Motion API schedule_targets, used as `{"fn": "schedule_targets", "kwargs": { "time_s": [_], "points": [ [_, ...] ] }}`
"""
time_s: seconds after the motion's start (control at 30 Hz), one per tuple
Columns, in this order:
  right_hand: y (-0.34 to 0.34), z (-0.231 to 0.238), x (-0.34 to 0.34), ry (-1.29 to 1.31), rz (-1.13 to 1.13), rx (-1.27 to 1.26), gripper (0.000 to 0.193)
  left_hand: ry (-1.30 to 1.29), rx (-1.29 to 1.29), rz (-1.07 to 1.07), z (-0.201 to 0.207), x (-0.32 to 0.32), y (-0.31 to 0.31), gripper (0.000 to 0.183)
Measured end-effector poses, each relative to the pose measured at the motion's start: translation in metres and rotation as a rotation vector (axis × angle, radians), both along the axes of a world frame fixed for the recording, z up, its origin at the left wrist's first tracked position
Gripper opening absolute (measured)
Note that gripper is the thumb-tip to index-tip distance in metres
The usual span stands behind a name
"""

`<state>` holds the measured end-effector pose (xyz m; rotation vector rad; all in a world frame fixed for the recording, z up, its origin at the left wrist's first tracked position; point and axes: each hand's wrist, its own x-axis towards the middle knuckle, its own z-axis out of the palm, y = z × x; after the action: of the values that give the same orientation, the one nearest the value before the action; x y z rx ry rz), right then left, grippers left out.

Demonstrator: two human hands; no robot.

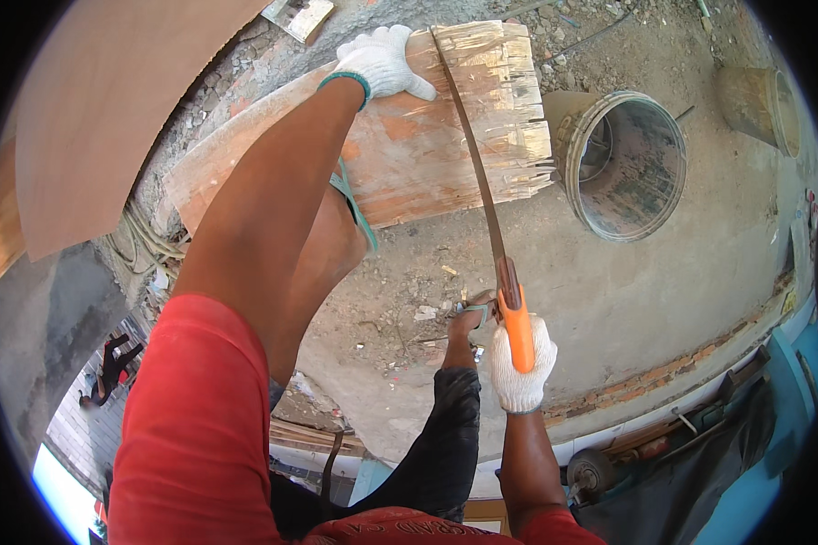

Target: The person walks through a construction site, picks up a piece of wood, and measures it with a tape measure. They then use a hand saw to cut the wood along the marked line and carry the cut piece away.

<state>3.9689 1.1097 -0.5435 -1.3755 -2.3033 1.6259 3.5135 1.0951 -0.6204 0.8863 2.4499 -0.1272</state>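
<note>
A hand saw with an orange handle is gripped in my right hand, which wears a white knit glove. Its long blade runs up across a worn wooden board, close to the splintered right end. At the board's far edge, left of the blade's tip, my gloved left hand lies flat with fingers spread and the thumb pointing toward the blade. One of my feet, in a green flip-flop, rests on the board. Whether the blade has cut into the wood cannot be made out.
A dirty bucket lies tipped just right of the board, and a second bucket is farther right. My other foot stands on the rubble-strewn ground. A large brown sheet fills the upper left, with coiled hose beneath it.
</note>
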Motion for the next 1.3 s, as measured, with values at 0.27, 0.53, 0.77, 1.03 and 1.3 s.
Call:
{"fn": "schedule_targets", "kwargs": {
  "time_s": [0.27, 0.53, 0.77, 1.03, 1.3],
  "points": [
    [0.007, 0.017, -0.032, 0.018, 0.027, 0.017, 0.022, -0.063, 0.017, 0.017, -0.007, 0.002, -0.006, 0.112],
    [0.05, -0.008, -0.128, 0.097, -0.021, -0.078, 0.025, -0.063, 0.04, -0.024, -0.019, 0.015, 0.014, 0.111],
    [0.017, 0.02, -0.05, 0.003, -0.06, -0.076, 0.025, -0.027, 0.004, -0.001, -0.003, 0.003, 0.004, 0.109],
    [0.056, -0.024, -0.154, 0.112, -0.046, -0.081, 0.03, 0.142, 0.005, 0.016, 0.008, 0.107, -0.016, 0.131],
    [0.022, 0.056, -0.019, -0.075, 0.116, 0.056, 0.026, 0.036, -0.155, 0.008, 0.022, 0.126, -0.037, 0.151]
  ]
}}
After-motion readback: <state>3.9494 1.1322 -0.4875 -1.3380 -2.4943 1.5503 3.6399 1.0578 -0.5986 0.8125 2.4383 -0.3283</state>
